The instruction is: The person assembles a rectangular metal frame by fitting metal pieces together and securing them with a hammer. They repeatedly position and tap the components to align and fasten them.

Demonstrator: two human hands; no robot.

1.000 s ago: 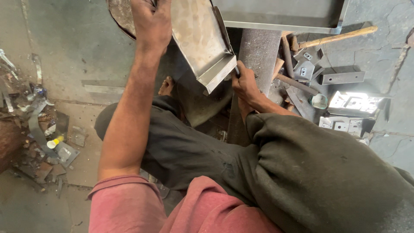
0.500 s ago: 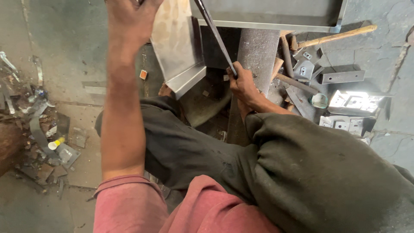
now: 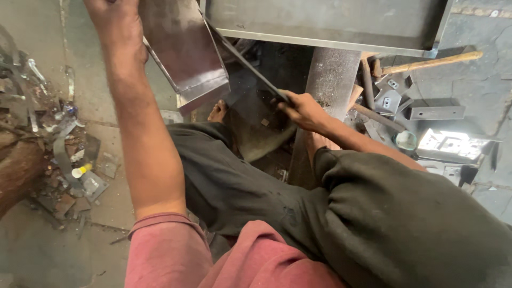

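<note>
Grey metal tray [image 3: 186, 58], pink sleeve [image 3: 165, 245], dark trousers [image 3: 405, 229].

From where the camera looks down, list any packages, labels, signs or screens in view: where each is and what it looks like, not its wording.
No packages, labels, signs or screens show.
The nearest thing to a container is a small pale bottle with a yellow cap, lying among the metal scraps on the floor at left; any label on it is too small to tell.

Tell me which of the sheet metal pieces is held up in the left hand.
The folded sheet metal piece with a turned-up edge, held by the left hand; the small brackets lie on the floor.
</note>
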